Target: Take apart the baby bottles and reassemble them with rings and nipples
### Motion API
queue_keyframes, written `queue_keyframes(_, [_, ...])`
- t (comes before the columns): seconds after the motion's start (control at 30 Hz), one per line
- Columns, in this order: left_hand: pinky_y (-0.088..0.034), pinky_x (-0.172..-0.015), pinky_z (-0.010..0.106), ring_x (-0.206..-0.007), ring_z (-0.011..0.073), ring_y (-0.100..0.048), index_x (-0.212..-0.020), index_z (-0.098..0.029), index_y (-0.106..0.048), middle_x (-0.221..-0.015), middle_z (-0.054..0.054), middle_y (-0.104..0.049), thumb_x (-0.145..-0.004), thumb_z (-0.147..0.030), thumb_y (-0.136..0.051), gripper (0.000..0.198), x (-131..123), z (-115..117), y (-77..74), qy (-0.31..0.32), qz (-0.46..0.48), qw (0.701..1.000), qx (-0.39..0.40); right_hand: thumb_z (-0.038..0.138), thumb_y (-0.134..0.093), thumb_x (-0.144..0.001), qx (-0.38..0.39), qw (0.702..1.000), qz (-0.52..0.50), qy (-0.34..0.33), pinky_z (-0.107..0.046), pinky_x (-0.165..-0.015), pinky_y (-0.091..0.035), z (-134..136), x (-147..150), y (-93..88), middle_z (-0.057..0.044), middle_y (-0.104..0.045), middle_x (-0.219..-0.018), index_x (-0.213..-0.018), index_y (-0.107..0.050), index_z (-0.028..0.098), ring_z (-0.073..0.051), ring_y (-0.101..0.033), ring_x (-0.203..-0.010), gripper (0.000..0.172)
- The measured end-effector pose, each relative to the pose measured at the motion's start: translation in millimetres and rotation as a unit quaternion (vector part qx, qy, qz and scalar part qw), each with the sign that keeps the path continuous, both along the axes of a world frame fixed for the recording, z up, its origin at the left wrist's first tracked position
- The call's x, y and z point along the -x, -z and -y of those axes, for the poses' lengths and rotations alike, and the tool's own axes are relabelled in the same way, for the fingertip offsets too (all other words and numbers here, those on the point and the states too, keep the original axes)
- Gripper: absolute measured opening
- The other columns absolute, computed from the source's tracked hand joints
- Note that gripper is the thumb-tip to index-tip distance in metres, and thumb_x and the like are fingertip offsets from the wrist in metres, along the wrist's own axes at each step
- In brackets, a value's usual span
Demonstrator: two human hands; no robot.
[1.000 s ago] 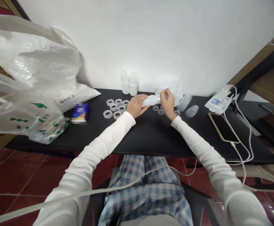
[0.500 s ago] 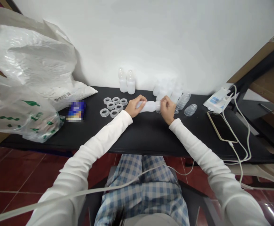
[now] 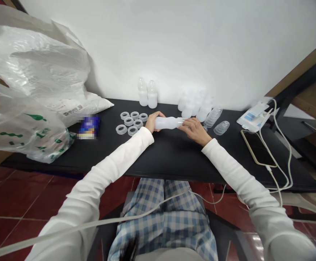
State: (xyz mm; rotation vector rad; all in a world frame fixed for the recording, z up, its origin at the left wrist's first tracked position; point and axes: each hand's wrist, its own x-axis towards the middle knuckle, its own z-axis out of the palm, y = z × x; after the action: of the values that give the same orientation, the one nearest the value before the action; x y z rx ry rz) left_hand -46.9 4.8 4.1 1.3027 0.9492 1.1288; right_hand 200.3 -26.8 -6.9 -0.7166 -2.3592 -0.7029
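A translucent white baby bottle [image 3: 166, 123] lies sideways between my hands, above the table's middle. My left hand [image 3: 154, 122] is wrapped round its base end. At the neck end, the fingers of my right hand [image 3: 196, 130] close on a clear screw ring [image 3: 180, 122]; what lies beyond it is partly hidden by these fingers. Left of my left hand, several clear rings [image 3: 129, 121] lie in a cluster. Behind it stand two capped bottles [image 3: 152, 96] by the wall. Several uncapped bottles [image 3: 192, 103] are grouped behind my right hand, with clear domed caps [image 3: 221, 128] to their right.
White plastic bags [image 3: 38, 54] fill the left end of the black table [image 3: 158, 156], with a blurred blue packet [image 3: 89, 127] beside them. A phone [image 3: 258, 148] with white cables [image 3: 285, 152] and a white packet [image 3: 252, 116] lie at the right. A cable crosses my lap.
My right hand has turned at the bottle's neck, from a raised fist-like grip to fingers stretched along the ring. My left hand has shifted slightly left and wraps the base more fully.
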Motion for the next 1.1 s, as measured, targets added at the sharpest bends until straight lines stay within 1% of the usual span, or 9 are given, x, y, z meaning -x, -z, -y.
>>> queue_keyframes(0.13, [-0.023, -0.031, 0.022, -0.036, 0.0104, -0.045, -0.073, -0.019, -0.059, -0.056, -0.001, -0.052, -0.088, -0.053, -0.044, 0.04, -4, 9, -1.2, -0.023, -0.013, 0.998, -0.059, 0.027, -0.052, -0.099, 0.011, 0.997, -0.053, 0.048, -0.046, -0.093, -0.046, 4, 1, 2.8, -0.011, -0.061, -0.117, -0.128, -0.054, 0.025, -0.026, -0.057, -0.112, 0.029])
queue_keyframes(0.27, [-0.032, -0.036, 0.024, -0.046, 0.0114, -0.049, -0.074, -0.019, -0.061, -0.065, 0.001, -0.056, -0.091, -0.056, -0.044, 0.044, -3, 13, -1.1, -0.027, -0.034, 0.989, -0.141, 0.057, -0.06, -0.092, 0.101, 0.985, -0.089, 0.105, -0.049, -0.095, -0.043, 11, 5, -6.0, -0.018, -0.058, -0.127, -0.138, -0.047, 0.019, -0.033, -0.054, -0.118, 0.061])
queue_keyframes(0.4, [-0.048, -0.059, 0.03, -0.066, 0.0156, -0.058, -0.075, -0.02, -0.062, -0.074, 0.004, -0.064, -0.095, -0.057, -0.04, 0.048, 0, 13, -1.3, -0.062, -0.074, 0.968, -0.231, 0.056, -0.058, -0.094, 0.16, 0.972, -0.081, 0.155, -0.047, -0.095, -0.04, 15, 6, -17.0, -0.014, -0.062, -0.116, -0.131, -0.056, 0.02, -0.032, -0.055, -0.112, 0.052])
queue_keyframes(0.5, [-0.051, -0.072, 0.033, -0.074, 0.0174, -0.061, -0.074, -0.02, -0.062, -0.076, 0.004, -0.066, -0.096, -0.056, -0.039, 0.049, 0, 11, -0.4, -0.088, -0.079, 0.958, -0.262, 0.049, -0.06, -0.095, 0.164, 0.974, -0.076, 0.14, -0.044, -0.092, -0.042, 16, 6, -21.0, -0.012, -0.066, -0.107, -0.128, -0.058, 0.021, -0.03, -0.056, -0.105, 0.044])
queue_keyframes(0.63, [-0.046, -0.051, 0.028, -0.062, 0.0147, -0.058, -0.075, -0.019, -0.061, -0.076, 0.003, -0.064, -0.094, -0.055, -0.042, 0.044, -1, 8, 3.6, -0.086, -0.042, 0.976, -0.197, 0.031, -0.058, -0.095, 0.101, 0.982, -0.095, 0.127, -0.043, -0.091, -0.045, 15, 2, -18.0, -0.011, -0.064, -0.115, -0.126, -0.058, 0.022, -0.028, -0.057, -0.107, 0.032])
queue_keyframes(0.73, [-0.036, -0.038, 0.024, -0.049, 0.0115, -0.054, -0.079, -0.019, -0.058, -0.077, 0.002, -0.062, -0.095, -0.054, -0.04, 0.042, -2, 4, 6.6, -0.078, -0.007, 0.99, -0.115, 0.015, -0.05, -0.089, 0.035, 0.98, -0.125, 0.149, -0.042, -0.085, -0.047, 13, -6, -13.0, -0.006, -0.061, -0.107, -0.114, -0.062, 0.028, -0.024, -0.058, -0.1, 0.031])
queue_keyframes(0.87, [-0.032, -0.035, 0.022, -0.048, 0.012, -0.058, -0.097, -0.02, -0.059, -0.077, 0.003, -0.065, -0.097, -0.056, -0.039, 0.042, -5, -3, 12.6, -0.068, 0.003, 0.997, -0.033, 0.019, -0.054, -0.086, -0.053, 0.963, -0.21, 0.163, -0.044, -0.083, -0.049, 9, -16, -11.1, -0.006, -0.056, -0.102, -0.109, -0.056, 0.028, -0.025, -0.058, -0.096, 0.025])
queue_keyframes(0.97, [-0.046, -0.047, 0.023, -0.072, 0.0167, -0.07, -0.114, -0.02, -0.058, -0.096, 0.007, -0.071, -0.092, -0.057, -0.054, 0.043, -8, -10, 20.7, -0.069, 0.009, 0.997, -0.026, 0.041, -0.066, -0.087, -0.098, 0.944, -0.269, 0.166, -0.049, -0.083, -0.049, 10, -15, -12.8, -0.008, -0.056, -0.104, -0.116, -0.049, 0.025, -0.027, -0.058, -0.095, 0.037])
queue_keyframes(1.1, [-0.056, -0.086, 0.032, -0.112, 0.0226, -0.067, -0.12, -0.018, -0.061, -0.123, 0.012, -0.069, -0.087, -0.056, -0.065, 0.05, -12, -21, 32.8, -0.072, -0.039, 0.991, -0.105, 0.059, -0.065, -0.087, -0.058, 0.936, -0.285, 0.196, -0.05, -0.083, -0.047, 13, -9, -12.4, -0.011, -0.06, -0.101, -0.119, -0.049, 0.022, -0.027, -0.058, -0.088, 0.052])
